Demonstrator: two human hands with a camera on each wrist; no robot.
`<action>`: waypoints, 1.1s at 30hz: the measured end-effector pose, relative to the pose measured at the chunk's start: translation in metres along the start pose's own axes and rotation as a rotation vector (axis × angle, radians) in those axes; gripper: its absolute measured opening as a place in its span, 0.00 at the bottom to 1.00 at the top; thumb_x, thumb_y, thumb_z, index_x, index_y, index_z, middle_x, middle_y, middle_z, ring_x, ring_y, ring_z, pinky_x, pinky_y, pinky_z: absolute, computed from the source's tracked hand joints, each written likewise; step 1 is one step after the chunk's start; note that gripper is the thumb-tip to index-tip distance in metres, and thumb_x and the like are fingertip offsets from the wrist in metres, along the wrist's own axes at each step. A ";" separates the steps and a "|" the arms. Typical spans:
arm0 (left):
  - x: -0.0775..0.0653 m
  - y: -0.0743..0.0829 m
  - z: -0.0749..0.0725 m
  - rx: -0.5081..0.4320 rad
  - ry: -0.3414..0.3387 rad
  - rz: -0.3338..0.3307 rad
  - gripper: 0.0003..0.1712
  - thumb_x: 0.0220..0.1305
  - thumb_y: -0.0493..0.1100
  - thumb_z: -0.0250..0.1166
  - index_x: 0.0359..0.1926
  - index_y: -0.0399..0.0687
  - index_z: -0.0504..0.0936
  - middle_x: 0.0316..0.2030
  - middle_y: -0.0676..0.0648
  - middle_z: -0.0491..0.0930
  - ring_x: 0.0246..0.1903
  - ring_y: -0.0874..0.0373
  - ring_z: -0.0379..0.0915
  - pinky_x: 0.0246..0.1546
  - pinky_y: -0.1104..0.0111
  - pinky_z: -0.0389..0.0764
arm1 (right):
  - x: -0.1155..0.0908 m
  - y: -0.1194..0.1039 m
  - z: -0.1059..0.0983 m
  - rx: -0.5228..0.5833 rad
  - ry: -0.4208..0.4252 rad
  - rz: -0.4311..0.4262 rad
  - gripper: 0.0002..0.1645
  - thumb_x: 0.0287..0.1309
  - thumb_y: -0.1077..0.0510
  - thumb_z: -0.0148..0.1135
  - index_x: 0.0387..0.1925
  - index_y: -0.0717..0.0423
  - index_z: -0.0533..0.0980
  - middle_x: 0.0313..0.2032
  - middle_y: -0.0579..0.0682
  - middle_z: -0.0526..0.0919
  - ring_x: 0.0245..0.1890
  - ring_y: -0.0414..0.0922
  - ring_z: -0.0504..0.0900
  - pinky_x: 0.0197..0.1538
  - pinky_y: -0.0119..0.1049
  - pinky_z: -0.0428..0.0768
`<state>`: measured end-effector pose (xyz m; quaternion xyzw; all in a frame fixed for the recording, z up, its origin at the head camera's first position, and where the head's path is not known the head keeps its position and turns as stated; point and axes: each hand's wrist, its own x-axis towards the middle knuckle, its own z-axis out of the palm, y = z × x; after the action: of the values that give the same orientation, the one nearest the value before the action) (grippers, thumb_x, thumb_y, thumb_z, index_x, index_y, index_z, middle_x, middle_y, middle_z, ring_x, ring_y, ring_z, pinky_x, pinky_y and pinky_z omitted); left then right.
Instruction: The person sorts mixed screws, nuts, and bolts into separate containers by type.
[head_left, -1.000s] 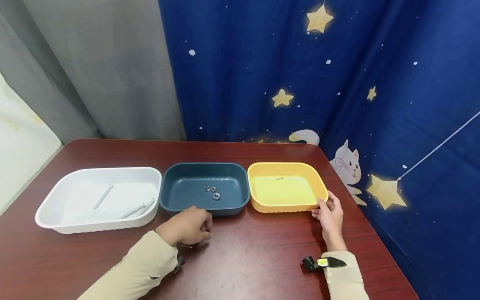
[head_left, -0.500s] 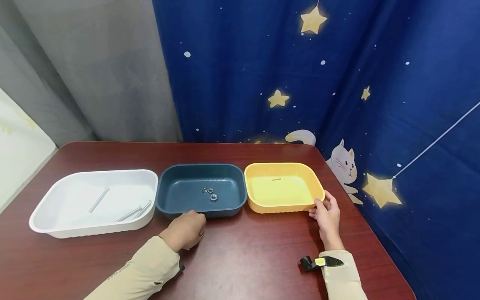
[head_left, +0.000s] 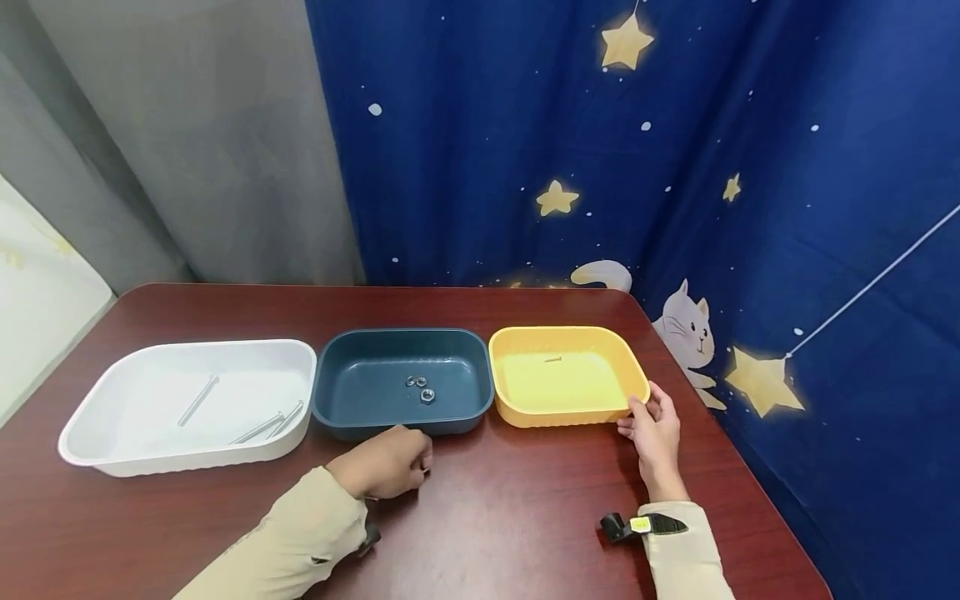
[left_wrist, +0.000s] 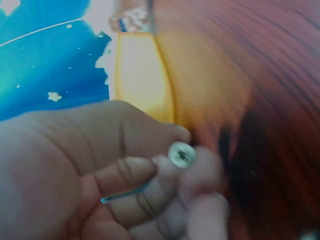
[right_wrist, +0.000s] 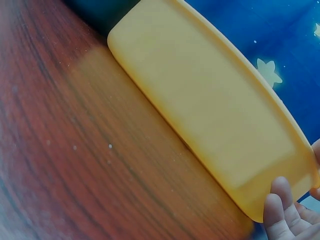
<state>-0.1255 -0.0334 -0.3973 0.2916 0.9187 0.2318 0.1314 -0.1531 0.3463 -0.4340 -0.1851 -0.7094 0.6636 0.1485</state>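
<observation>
My left hand (head_left: 384, 462) is over the table in front of the dark blue tray (head_left: 352, 417). In the left wrist view its curled fingers hold a screw (left_wrist: 181, 155); the round head with a cross recess faces the camera, and fingers cover most of the shank. My right hand (head_left: 654, 433) grips the near right corner of the yellow tray (head_left: 573, 414), its thumb at the rim. One small screw (head_left: 553, 359) lies inside that tray. Three metal nuts (head_left: 427, 396) lie in the dark blue tray.
A white tray (head_left: 187, 458) at the left holds several long screws (head_left: 198, 401). The three trays stand in a row on the reddish-brown table (head_left: 510, 517). Behind it hang a grey curtain (head_left: 217, 150) and a blue star-patterned curtain (head_left: 480, 150).
My left hand drew back slightly with its knuckles up, then shifted right, its fingertips showing again. The right hand keeps its grip on the yellow tray. The head view shifted a little early on.
</observation>
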 end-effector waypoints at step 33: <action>0.071 0.024 -0.013 -1.180 0.027 -0.074 0.18 0.66 0.26 0.54 0.56 0.23 0.69 0.42 0.30 0.80 0.38 0.47 0.81 0.36 0.65 0.83 | 0.001 0.000 -0.002 -0.037 -0.002 0.000 0.33 0.70 0.57 0.53 0.72 0.56 0.57 0.56 0.60 0.70 0.21 0.35 0.78 0.30 0.25 0.80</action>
<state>-0.1757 0.0222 -0.3816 0.1338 0.6456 0.7026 0.2677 -0.1529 0.3479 -0.4340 -0.1869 -0.7217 0.6507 0.1443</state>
